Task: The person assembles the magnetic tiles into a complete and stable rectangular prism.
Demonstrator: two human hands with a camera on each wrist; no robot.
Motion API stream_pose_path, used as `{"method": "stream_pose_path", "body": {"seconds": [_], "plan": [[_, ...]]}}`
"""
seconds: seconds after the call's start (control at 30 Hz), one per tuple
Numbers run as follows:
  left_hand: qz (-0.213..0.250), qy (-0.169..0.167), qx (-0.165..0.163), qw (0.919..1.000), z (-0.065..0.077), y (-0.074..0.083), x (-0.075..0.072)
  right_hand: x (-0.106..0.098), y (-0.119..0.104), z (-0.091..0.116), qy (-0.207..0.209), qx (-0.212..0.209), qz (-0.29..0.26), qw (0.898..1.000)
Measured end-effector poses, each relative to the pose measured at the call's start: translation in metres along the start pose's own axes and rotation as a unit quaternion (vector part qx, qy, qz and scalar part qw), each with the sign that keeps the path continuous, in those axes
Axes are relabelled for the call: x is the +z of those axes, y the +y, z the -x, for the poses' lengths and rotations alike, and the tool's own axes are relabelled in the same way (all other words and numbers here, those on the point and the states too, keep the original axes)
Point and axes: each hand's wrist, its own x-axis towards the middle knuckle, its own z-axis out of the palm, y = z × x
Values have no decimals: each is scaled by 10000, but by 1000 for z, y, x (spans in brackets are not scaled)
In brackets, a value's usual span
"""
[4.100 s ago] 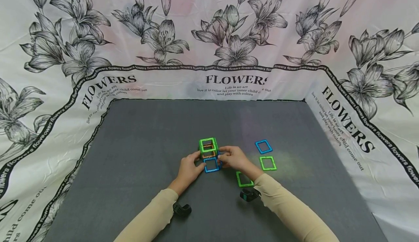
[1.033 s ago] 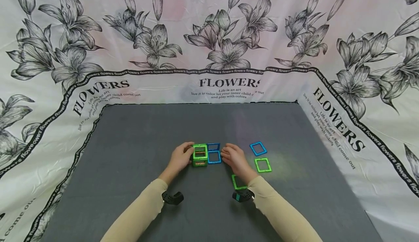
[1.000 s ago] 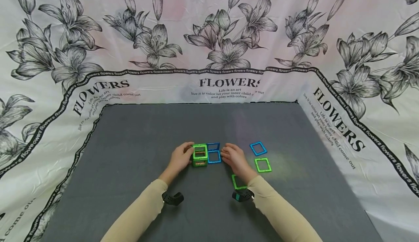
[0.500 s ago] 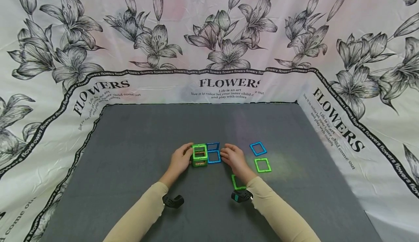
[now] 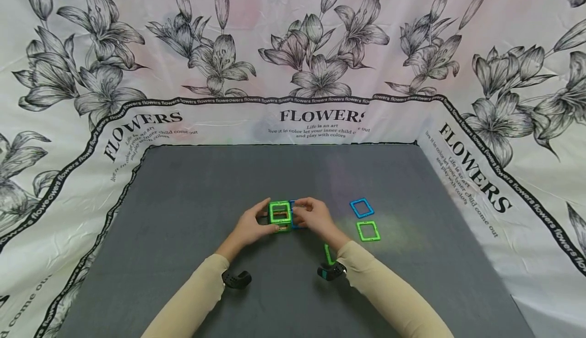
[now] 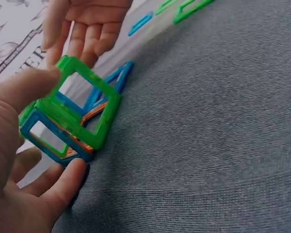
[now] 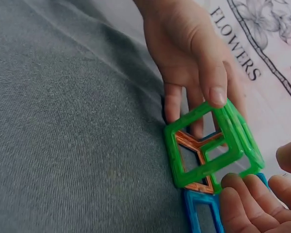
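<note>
A small open-framed cube of magnetic tiles [image 5: 280,221] stands on the grey table, green on its outer faces, with orange tiles [image 7: 201,186] inside and a blue one on its left side. My left hand [image 5: 248,227] grips this cube, thumb on its near top edge and fingers along the left side. Joined at the cube's right are blue tiles [image 7: 188,211], one flat and one raised, mostly hidden by my right hand [image 5: 317,220] in the head view. That hand's loosely bent fingers are at the cube's right side, and its thumb stands apart from them.
Right of the hands lie a loose blue tile [image 5: 355,211] and a green tile [image 5: 371,239]. Another green tile [image 5: 327,254] is partly covered by the right forearm. A flower-printed cloth [image 5: 320,119] borders the table's back and sides.
The cube was turned earlier, bringing the blue tiles from its near side to its right. Lately my right hand moved left over them, and my left thumb came onto the cube's near edge.
</note>
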Motion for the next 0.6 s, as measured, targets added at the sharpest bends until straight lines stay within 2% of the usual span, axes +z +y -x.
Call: {"method": "stream_pose_path", "body": {"seconds": [0.13,0.3,0.6], "plan": [[-157,-60,135,9998,-1,-1,-3,7,-1,-4,-80,2,191,9998],[-113,-35,264,9996,-2,-2,-3,12,0,-8,-44,-20,304,9995],[-103,-16,215,9997,-1,-2,-4,17,3,-11,78,-37,403,9992]]}}
